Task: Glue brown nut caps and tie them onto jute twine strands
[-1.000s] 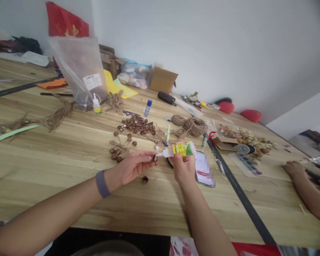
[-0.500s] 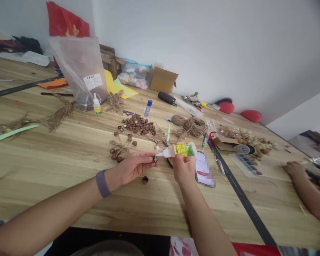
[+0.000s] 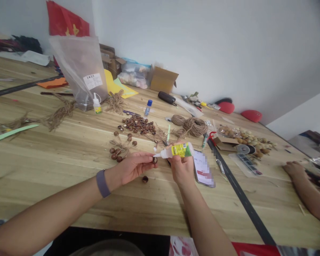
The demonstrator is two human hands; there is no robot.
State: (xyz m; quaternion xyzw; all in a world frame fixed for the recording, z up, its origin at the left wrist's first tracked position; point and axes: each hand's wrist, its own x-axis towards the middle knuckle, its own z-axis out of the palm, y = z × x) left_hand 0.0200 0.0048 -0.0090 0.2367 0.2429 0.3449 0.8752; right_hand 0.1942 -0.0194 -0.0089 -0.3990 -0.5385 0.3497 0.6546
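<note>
Yellow-labelled bottle [image 3: 181, 150] edging leftward
My left hand [image 3: 133, 165] is pinching a shell [image 3: 155, 160]; my right hand [image 3: 183, 170] is gripping the bottle, bringing its nozzle [image 3: 157, 155] to the shell.

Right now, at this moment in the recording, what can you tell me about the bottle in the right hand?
The bottle looks like clear or whitish plastic, with a yellow and green label whose small print cannot be read. Its narrow white nozzle is uncapped. The right hand grips it nearly sideways above the table, nozzle toward the left hand. The tip is at the nut shell held there; whether they touch is unclear.
</note>
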